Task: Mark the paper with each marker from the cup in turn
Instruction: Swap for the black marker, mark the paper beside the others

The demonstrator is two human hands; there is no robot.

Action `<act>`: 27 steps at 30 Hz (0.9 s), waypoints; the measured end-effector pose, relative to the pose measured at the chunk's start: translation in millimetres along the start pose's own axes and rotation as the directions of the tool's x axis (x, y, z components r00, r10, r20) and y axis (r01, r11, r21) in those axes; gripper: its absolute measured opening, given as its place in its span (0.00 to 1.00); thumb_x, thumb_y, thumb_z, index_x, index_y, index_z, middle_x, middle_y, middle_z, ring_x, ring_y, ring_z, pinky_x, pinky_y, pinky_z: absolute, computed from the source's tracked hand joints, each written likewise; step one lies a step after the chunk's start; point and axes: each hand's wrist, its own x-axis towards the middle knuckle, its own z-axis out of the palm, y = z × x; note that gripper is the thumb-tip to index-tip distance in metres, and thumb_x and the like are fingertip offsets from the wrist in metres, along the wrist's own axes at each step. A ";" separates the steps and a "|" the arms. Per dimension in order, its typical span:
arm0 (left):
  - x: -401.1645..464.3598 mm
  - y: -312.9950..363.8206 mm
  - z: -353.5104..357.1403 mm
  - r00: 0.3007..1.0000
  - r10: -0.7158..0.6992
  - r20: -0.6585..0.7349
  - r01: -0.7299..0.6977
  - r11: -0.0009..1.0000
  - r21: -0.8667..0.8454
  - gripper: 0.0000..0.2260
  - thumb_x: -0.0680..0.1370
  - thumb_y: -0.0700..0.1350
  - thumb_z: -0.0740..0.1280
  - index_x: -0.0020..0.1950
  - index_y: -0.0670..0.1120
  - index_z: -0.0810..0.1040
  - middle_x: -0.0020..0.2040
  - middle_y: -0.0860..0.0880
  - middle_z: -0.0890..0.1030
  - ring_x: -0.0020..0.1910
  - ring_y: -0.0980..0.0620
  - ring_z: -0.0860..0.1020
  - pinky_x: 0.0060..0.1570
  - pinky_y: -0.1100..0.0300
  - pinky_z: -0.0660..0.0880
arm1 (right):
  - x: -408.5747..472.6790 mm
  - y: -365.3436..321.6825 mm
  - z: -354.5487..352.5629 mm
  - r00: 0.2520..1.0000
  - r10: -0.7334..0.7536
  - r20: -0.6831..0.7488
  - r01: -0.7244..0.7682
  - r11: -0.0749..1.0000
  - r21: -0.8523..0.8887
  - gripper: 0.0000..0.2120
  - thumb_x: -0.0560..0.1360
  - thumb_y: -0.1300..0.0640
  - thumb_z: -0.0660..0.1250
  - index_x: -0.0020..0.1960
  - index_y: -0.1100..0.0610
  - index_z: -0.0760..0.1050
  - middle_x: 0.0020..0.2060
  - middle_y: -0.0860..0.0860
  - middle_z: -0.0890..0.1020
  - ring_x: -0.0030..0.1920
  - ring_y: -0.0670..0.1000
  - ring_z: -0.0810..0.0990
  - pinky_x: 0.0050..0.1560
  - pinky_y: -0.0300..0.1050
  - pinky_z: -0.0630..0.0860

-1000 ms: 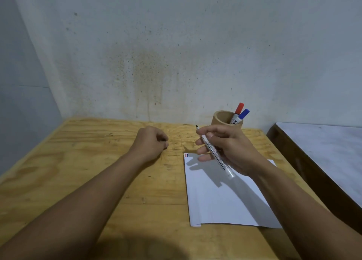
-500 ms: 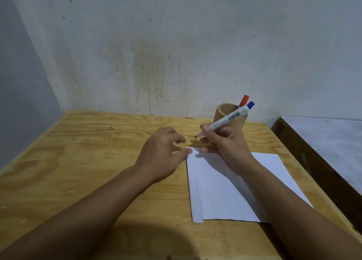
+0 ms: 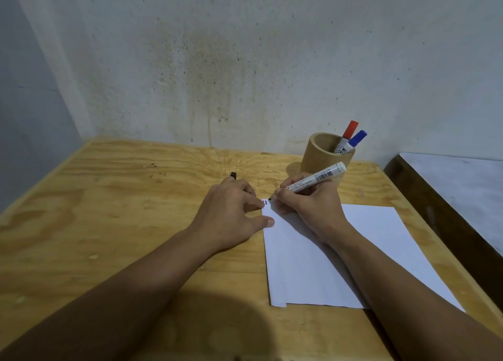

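Note:
A white sheet of paper [image 3: 353, 251] lies on the wooden table [image 3: 109, 224], with small blue and red marks at its top-left corner. My right hand [image 3: 307, 205] grips an uncapped white marker [image 3: 315, 181], its black tip touching the paper's top-left corner. My left hand [image 3: 234, 211] rests beside the paper, thumb and a fingertip on its left edge, with a black cap [image 3: 233, 174] sticking out between the fingers. A tan cup [image 3: 321, 156] behind my right hand holds a red-capped marker [image 3: 349, 130] and a blue-capped marker [image 3: 358, 138].
A stained wall rises right behind the table. A second surface with a grey top [image 3: 462, 186] and dark edge stands to the right, separated by a narrow gap.
My right hand turned the marker tip-down and lowered it onto the paper's top-left corner. My left hand moved right and settled against the sheet's left edge.

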 end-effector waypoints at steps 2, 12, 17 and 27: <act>-0.2 0.4 0.0 1.000 -0.006 -0.002 0.006 1.000 -0.012 0.18 0.66 0.58 0.74 0.51 0.51 0.84 0.47 0.53 0.79 0.48 0.52 0.73 0.49 0.53 0.71 | -0.1 1.2 -0.5 1.000 -0.002 0.005 0.002 1.000 0.009 0.05 0.70 0.69 0.73 0.45 0.70 0.80 0.41 0.65 0.84 0.43 0.62 0.85 0.46 0.55 0.84; -1.0 0.9 0.0 1.000 -0.029 0.002 0.029 0.999 -0.045 0.18 0.65 0.58 0.74 0.50 0.51 0.84 0.47 0.53 0.79 0.49 0.52 0.73 0.50 0.50 0.73 | -0.3 0.5 -1.1 0.999 -0.032 0.032 0.033 0.999 -0.026 0.05 0.70 0.69 0.73 0.44 0.71 0.80 0.40 0.64 0.84 0.41 0.59 0.85 0.41 0.46 0.84; -1.7 1.3 0.4 1.000 -0.030 -0.003 0.029 0.999 -0.041 0.18 0.66 0.58 0.74 0.50 0.51 0.84 0.47 0.53 0.79 0.49 0.52 0.73 0.51 0.50 0.72 | 1.2 3.1 -2.0 0.999 -0.025 0.039 0.028 0.996 -0.079 0.05 0.70 0.65 0.75 0.44 0.66 0.82 0.40 0.58 0.86 0.41 0.53 0.87 0.43 0.44 0.84; -2.5 2.1 0.9 1.000 -0.029 0.001 0.029 0.999 -0.024 0.18 0.66 0.59 0.74 0.51 0.51 0.84 0.48 0.53 0.79 0.49 0.53 0.72 0.51 0.50 0.73 | -0.7 0.9 -1.1 0.999 -0.031 0.040 0.034 0.997 -0.070 0.04 0.69 0.69 0.74 0.42 0.68 0.81 0.38 0.61 0.85 0.39 0.54 0.86 0.39 0.43 0.84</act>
